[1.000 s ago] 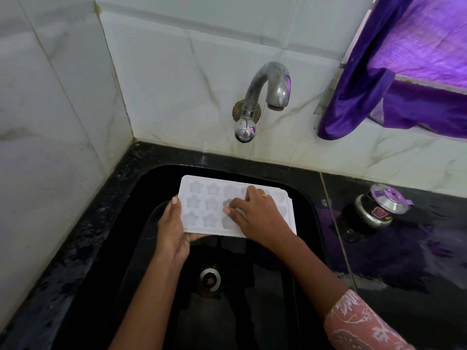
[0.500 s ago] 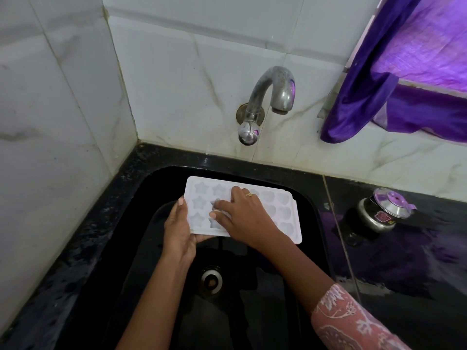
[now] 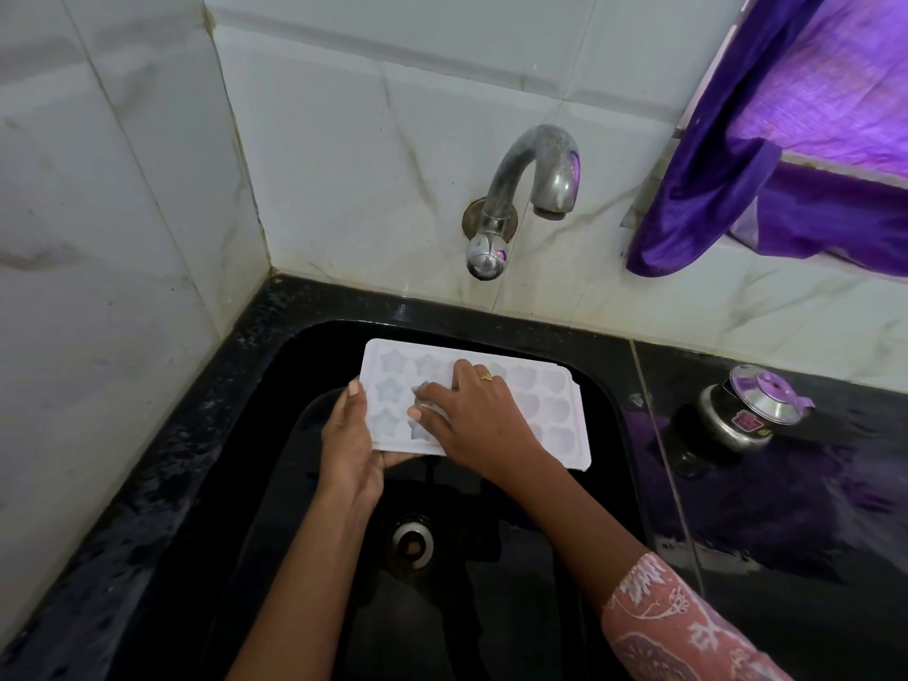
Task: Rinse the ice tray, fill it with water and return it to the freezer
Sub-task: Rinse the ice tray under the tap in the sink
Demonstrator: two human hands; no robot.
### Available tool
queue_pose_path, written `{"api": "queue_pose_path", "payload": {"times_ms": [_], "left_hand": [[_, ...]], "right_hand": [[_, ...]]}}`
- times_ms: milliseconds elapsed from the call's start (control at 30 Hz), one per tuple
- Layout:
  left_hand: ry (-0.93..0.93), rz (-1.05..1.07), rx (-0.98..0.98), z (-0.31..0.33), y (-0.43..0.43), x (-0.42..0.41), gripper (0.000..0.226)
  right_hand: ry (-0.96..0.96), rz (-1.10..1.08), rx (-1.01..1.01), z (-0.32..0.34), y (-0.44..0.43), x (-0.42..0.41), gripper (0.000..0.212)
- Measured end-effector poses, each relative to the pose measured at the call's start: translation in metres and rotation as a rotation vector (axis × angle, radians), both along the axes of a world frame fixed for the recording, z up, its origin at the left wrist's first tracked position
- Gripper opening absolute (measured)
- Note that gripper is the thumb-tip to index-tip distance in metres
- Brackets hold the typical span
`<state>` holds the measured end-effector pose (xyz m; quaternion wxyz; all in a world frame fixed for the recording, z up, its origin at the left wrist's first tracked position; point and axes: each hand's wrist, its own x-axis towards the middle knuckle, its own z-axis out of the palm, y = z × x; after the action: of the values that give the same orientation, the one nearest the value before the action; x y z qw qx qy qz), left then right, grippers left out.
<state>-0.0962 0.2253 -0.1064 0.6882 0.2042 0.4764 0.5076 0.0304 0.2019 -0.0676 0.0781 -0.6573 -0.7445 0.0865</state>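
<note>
A white ice tray (image 3: 550,405) with star-shaped and heart-shaped cups is held level over the black sink (image 3: 295,474). My left hand (image 3: 350,437) grips the tray's left end, thumb on the rim and fingers beneath. My right hand (image 3: 474,415) lies flat on top of the tray, its fingertips pressed into the star cups near the left end; it hides the middle cups. The steel tap (image 3: 533,189) juts from the wall above, and no water runs from it.
The sink's drain (image 3: 411,545) lies below the tray. A small steel pot with a lid (image 3: 751,410) stands on the black counter to the right. A purple curtain (image 3: 786,154) hangs at the upper right. White marble tiles close off the left and back.
My right hand has slid leftward across the tray, from the middle cups to the star cups near the left end. The left hand and tray have stayed in place.
</note>
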Motion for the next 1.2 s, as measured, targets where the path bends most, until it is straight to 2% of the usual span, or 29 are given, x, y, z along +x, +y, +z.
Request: {"api": "queue_pose_path", "payload": {"times_ms": [233,467,867,1200], "left_hand": [[0.006,0.002,0.007,0.000,0.000,-0.002,0.033],[-0.014,0.004,-0.008,-0.001,-0.002,0.002,0.033],[-0.016,0.004,-0.004,-0.002,-0.003,0.001,0.026],[-0.005,0.018,0.008,-0.002,-0.005,0.001,0.030]], "right_hand": [[0.045,0.005,-0.032,-0.001,-0.001,-0.001,0.040],[0.023,0.052,0.070,0.009,0.001,-0.013,0.035],[-0.059,0.099,-0.011,0.005,0.013,-0.027,0.038],[-0.082,0.106,0.003,0.003,0.015,-0.024,0.036]]}}
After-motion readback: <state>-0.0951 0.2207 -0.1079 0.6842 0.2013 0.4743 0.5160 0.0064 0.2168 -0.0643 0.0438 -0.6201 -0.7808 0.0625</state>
